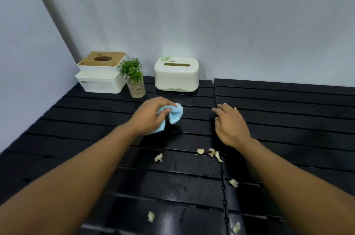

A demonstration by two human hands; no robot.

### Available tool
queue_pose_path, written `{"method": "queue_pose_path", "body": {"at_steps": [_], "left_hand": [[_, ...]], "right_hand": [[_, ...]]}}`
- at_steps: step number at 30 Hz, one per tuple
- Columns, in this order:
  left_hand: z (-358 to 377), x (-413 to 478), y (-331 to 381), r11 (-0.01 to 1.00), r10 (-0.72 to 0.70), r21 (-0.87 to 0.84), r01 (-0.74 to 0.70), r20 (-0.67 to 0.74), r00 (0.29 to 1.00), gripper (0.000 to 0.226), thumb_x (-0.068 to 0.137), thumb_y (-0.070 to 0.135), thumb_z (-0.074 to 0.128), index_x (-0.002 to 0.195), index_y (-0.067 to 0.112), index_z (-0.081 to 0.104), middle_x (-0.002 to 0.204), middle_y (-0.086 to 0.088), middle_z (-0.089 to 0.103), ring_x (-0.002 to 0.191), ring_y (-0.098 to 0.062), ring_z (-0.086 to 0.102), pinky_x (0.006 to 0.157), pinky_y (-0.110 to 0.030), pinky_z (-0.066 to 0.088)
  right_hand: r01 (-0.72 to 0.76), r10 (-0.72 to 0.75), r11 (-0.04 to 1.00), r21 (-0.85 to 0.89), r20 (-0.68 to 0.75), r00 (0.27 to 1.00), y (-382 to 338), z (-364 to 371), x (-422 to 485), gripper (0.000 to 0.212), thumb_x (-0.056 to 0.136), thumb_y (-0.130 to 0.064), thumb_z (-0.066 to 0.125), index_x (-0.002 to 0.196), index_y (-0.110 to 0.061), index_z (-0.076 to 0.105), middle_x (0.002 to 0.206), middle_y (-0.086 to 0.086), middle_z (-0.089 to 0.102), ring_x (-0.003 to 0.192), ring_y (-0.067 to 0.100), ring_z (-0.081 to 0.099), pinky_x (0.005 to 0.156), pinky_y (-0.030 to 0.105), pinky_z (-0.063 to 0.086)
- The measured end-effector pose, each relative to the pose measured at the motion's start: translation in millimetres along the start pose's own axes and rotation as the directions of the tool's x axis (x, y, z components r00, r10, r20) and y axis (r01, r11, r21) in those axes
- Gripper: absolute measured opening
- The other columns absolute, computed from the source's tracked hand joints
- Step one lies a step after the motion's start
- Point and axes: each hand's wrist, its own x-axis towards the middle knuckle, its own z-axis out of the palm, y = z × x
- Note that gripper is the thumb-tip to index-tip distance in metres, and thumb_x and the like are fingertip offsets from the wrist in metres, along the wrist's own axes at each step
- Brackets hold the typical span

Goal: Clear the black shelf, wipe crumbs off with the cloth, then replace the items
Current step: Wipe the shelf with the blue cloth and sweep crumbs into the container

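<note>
My left hand [148, 116] grips a bunched light blue cloth [175, 114] over the middle of the black slatted shelf [86, 123]. To its right, my right hand [231, 125] hovers palm down with relaxed fingers and holds nothing. Several pale crumbs [212, 153] lie scattered on the shelf nearer to me, between and below my arms. At the back stand a white tissue box with a wooden lid [100, 72], a small green plant in a glass jar [134, 80] and a white and green tissue box [176, 74].
A pale wall [211, 23] rises directly behind the shelf, with another wall at the left. A seam [221, 167] runs front to back between the two shelf panels. The right panel [297, 104] holds only a few crumbs near the seam.
</note>
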Motion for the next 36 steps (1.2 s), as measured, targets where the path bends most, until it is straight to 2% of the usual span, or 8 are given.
{"method": "queue_pose_path", "body": {"at_steps": [5,8,11,15,21,26,30,36], "left_hand": [[-81.3,-65.1,-70.6,0.959,-0.205,0.175,0.222,-0.109,0.973,0.023,0.092,0.016,0.055,0.112,0.02,0.066,0.112,0.0,0.064,0.101,-0.016,0.057,0.086,-0.029,0.04],[-123.0,-112.1,-116.6,0.914,-0.277,0.263,0.31,-0.155,0.948,0.024,0.091,0.012,0.056,0.111,0.02,0.067,0.111,-0.001,0.065,0.101,-0.018,0.059,0.088,-0.033,0.043],[-154.3,-151.1,-159.4,0.862,-0.327,0.33,0.384,-0.217,0.92,0.024,0.09,0.011,0.057,0.109,0.019,0.068,0.111,-0.002,0.066,0.102,-0.022,0.061,0.087,-0.033,0.044],[-154.2,-178.1,-191.0,0.819,-0.417,0.286,0.498,-0.299,0.858,0.034,0.087,0.039,0.046,0.111,0.026,0.066,0.112,0.0,0.065,0.103,-0.021,0.058,0.087,-0.035,0.044],[-124.0,-177.3,-169.3,0.852,-0.366,0.281,0.441,-0.281,0.887,0.031,0.084,0.036,0.049,0.111,0.029,0.063,0.113,0.009,0.058,0.101,-0.016,0.047,0.085,-0.029,0.034],[-82.1,-162.8,-121.1,0.918,-0.299,0.213,0.335,-0.183,0.936,0.03,0.084,0.036,0.048,0.11,0.032,0.062,0.111,0.014,0.054,0.101,-0.013,0.044,0.088,-0.037,0.041],[-54.6,-149.8,-86.1,0.955,-0.2,0.209,0.209,-0.063,0.978,0.029,0.086,0.037,0.049,0.112,0.033,0.062,0.115,0.012,0.054,0.104,-0.013,0.044,0.091,-0.039,0.039],[-4.4,-142.0,-24.8,0.983,-0.135,0.122,0.14,-0.049,0.99,0.026,0.089,0.031,0.051,0.114,0.034,0.059,0.117,0.011,0.052,0.107,-0.013,0.042,0.091,-0.042,0.037]], "right_hand": [[0.21,-0.216,0.967,0.142,0.031,0.976,-83.6,15.8,0.3,0.042,0.095,-0.015,0.039,0.135,-0.015,0.049,0.145,0.005,0.042,0.137,0.023,0.033,0.112,0.033,0.026],[0.3,-0.315,0.941,0.154,0.085,0.945,-122.1,32.8,11.9,0.044,0.098,-0.016,0.036,0.141,-0.016,0.043,0.151,0.004,0.036,0.142,0.02,0.025,0.113,0.03,0.022],[0.324,-0.34,0.934,0.15,0.102,0.935,-144.7,47.0,29.4,0.043,0.1,-0.021,0.035,0.143,-0.017,0.039,0.153,0.003,0.032,0.144,0.02,0.021,0.114,0.03,0.017],[0.337,-0.35,0.934,0.121,0.106,0.931,-152.9,68.9,47.7,0.042,0.1,-0.024,0.035,0.142,-0.02,0.041,0.152,0.002,0.034,0.143,0.02,0.024,0.117,0.035,0.014],[0.335,-0.34,0.935,0.115,0.024,0.94,-158.2,82.3,47.4,0.04,0.098,-0.02,0.039,0.137,-0.018,0.049,0.149,0.003,0.04,0.139,0.021,0.031,0.117,0.033,0.013],[0.329,-0.333,0.941,0.082,0.04,0.942,-160.3,82.1,44.4,0.042,0.1,-0.022,0.034,0.14,-0.019,0.045,0.151,0.002,0.037,0.142,0.02,0.026,0.118,0.035,0.011],[0.31,-0.321,0.94,0.141,0.063,0.945,-158.9,77.8,42.0,0.043,0.099,-0.017,0.034,0.141,-0.018,0.044,0.153,0.001,0.034,0.144,0.018,0.023,0.119,0.032,0.009],[0.304,-0.324,0.927,0.219,0.062,0.944,-155.1,75.5,40.3,0.043,0.096,-0.009,0.038,0.138,-0.014,0.047,0.151,0.0,0.037,0.143,0.016,0.025,0.116,0.027,0.007]]}}
